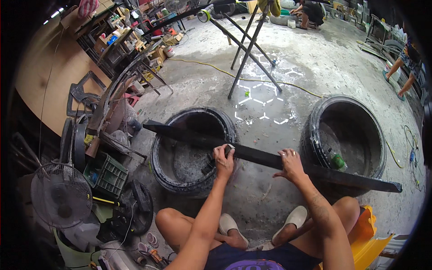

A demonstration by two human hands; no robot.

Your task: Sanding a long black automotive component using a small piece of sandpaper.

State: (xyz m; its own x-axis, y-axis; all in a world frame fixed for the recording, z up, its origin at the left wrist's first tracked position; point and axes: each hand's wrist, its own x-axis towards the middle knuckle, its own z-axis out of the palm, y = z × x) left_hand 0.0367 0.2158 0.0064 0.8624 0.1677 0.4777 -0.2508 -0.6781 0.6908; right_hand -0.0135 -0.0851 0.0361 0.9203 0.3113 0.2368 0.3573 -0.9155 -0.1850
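Note:
A long black bar [258,156] lies slantwise in front of me across two upturned black tires, the left tire [230,128] and the right tire [380,135]. My left hand [223,163] is closed round a small dark block with a pale end [230,149], pressed against the bar beside the left tire's rim. Farther right, my right hand [292,167] grips the bar, its fingers over the far edge and its thumb on the near side. Inside the right tire is a green and clear plastic bottle [337,162].
At my left stand a round fan [60,196], a green crate [109,174] and piled clutter. A metal trestle [247,54] rises ahead, with a yellow hose [211,66] across the floor. Yellow plastic [369,238] is by my right knee. Other people are farther off.

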